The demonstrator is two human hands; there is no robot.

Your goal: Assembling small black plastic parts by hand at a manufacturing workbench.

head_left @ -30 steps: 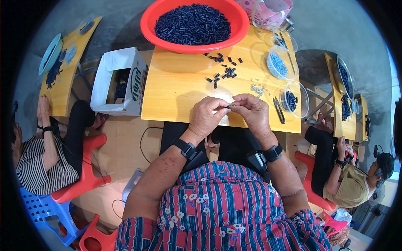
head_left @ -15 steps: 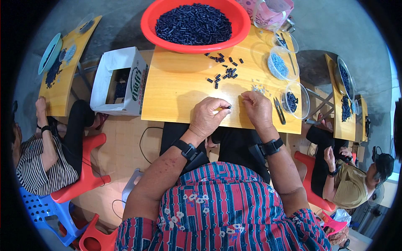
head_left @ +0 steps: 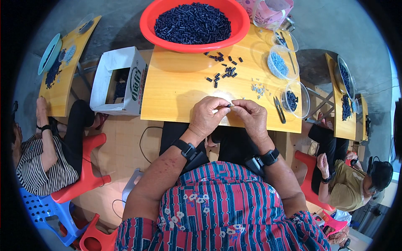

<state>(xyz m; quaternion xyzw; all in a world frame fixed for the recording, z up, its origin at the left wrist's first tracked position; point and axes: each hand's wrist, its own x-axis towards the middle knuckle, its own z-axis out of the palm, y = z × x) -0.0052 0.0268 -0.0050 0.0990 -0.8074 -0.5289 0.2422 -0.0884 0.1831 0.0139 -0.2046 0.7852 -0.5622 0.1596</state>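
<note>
Near the table's front edge, my left hand pinches a small black tube-shaped part between thumb and fingertips. My right hand meets it there, thumb and forefinger pressed together at the part's end. Whatever lies in that right pinch is too small and covered to make out. Just beyond the right hand is a scatter of tiny clear pieces. Several loose black parts lie farther up the table. Beside my right hand rests a slim dark tool with two pointed arms.
A red basin heaped with black parts stands at the table's far side. Along the right edge are a clear tub of black parts and a tub of light blue pieces. A white carton stands left. Other people sit at both sides.
My right hand has moved left, from beside the clear pieces to the black part, and its fingertips now meet my left hand's. The left hand stays nearly in place.
</note>
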